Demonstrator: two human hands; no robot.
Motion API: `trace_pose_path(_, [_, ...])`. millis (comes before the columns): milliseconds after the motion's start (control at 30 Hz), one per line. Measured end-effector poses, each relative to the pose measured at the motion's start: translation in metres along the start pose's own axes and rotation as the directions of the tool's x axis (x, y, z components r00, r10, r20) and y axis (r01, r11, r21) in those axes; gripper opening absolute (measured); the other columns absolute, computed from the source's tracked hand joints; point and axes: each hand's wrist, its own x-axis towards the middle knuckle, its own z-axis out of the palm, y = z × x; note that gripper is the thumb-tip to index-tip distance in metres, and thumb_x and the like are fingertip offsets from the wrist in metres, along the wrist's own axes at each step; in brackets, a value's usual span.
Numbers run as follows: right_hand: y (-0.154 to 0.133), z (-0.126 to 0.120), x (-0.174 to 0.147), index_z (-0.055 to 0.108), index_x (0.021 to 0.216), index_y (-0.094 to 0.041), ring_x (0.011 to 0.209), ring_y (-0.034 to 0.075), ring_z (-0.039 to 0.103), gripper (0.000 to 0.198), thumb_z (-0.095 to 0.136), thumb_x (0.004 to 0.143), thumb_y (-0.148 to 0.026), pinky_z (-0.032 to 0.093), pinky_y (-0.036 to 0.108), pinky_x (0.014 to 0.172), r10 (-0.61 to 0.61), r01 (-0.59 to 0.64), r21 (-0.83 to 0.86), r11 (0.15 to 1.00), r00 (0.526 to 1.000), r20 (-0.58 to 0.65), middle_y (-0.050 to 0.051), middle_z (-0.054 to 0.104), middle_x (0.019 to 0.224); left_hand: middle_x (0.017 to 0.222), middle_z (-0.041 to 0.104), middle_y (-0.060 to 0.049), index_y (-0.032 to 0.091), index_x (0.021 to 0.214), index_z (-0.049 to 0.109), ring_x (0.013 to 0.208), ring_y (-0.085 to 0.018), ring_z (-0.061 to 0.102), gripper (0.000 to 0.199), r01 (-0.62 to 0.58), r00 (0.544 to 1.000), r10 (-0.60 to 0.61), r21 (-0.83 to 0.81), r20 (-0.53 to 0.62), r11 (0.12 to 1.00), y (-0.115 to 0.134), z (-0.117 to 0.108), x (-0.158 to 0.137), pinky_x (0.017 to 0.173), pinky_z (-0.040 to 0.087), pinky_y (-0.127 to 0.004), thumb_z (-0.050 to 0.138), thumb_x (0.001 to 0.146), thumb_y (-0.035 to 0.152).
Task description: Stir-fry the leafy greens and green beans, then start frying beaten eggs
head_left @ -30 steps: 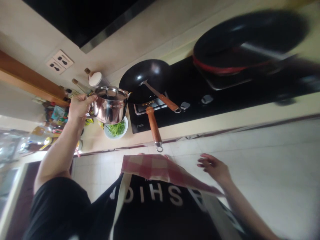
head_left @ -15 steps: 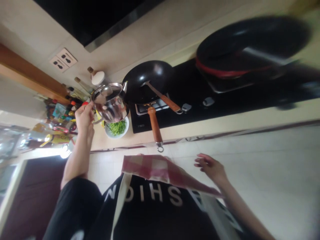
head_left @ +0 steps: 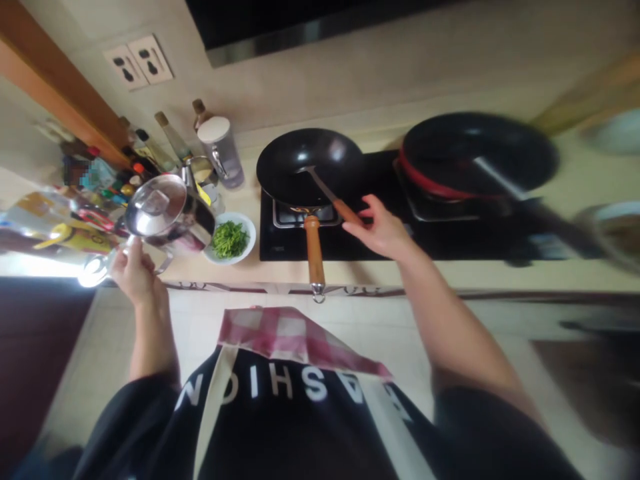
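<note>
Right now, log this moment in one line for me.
left hand: holds metal pot | right hand: at spatula handle, grip unclear | wok: on stove, spatula head inside | greens bowl: on counter

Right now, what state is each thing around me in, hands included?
Kettle: lid on, gripped by left hand
Right hand: at handle of spatula, grip unclear
Spatula: head resting in black wok
Black wok: uncovered, on stove
Red-sided pan: uncovered, on stove
White dish: uncovered, holding greens
Pitcher: lidded
</note>
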Motion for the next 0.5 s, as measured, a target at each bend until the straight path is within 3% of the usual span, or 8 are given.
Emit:
trace_pose_path(67, [-0.007,0.012,0.016,0.05,0.145,-0.016,0.081,0.02,0.069,0.086,0.084,0.069,-0.04,0.058,0.048,0.089,0.017,-0.012,-0.053,0.999,0.996,0.084,0.006,0.07,0.095,0.049,0.03,0.007,0.021,0.055,0.032,0.045,-0.007,0.027,0.047,-0.003,0.998,0.006,0.053,-0.06,0.999,-0.013,-0.018,0.004,0.043,0.017,-0.022,0.076,0.064,0.033])
trace_pose_path(133, [-0.011,0.021,0.024,0.056,0.139,-0.015,0.084,0.021,0.07,0.072,0.08,0.073,-0.031,0.057,0.049,0.093,0.025,-0.018,-0.077,0.997,0.995,0.093,0.005,0.07,0.089,0.048,0.032,0.004,0.02,0.051,0.037,0.046,-0.009,0.03,0.046,-0.022,0.995,0.034,0.125,-0.097,0.992,-0.028,-0.034,0.007,0.045,0.02,-0.024,0.077,0.067,0.034])
trace_pose_path(233, [-0.015,0.018,0.023,0.066,0.128,-0.015,0.104,0.025,0.069,0.053,0.073,0.077,-0.026,0.05,0.049,0.106,-0.001,0.001,-0.152,0.988,1.0,-0.003,0.007,0.072,0.106,0.048,0.032,0.002,0.02,0.045,0.04,0.048,-0.012,0.032,0.047,-0.07,0.989,0.094,0.193,-0.118,0.979,-0.052,-0.052,0.011,0.049,0.024,-0.026,0.078,0.07,0.034])
trace_pose_path(433, [-0.011,-0.057,-0.015,0.066,0.133,-0.018,0.114,0.027,0.067,0.059,0.076,0.077,-0.033,0.048,0.049,0.108,0.046,-0.054,-0.358,0.932,0.998,-0.032,0.007,0.071,0.12,0.05,0.026,0.002,0.018,0.044,0.034,0.052,-0.011,0.024,0.055,-0.054,0.981,0.084,0.168,-0.175,0.984,-0.097,-0.07,0.023,0.054,0.019,-0.026,0.081,0.064,0.038])
trace_pose_path(500, [-0.011,-0.083,-0.027,0.067,0.132,-0.019,0.11,0.027,0.068,0.059,0.076,0.076,-0.036,0.049,0.05,0.105,0.064,-0.063,-0.41,0.91,0.998,-0.011,0.004,0.072,0.117,0.048,0.013,0.003,0.019,0.045,0.025,0.05,-0.011,0.014,0.065,0.082,0.995,-0.088,0.158,0.035,0.984,-0.108,-0.072,0.029,0.054,0.013,-0.026,0.076,0.066,0.054])
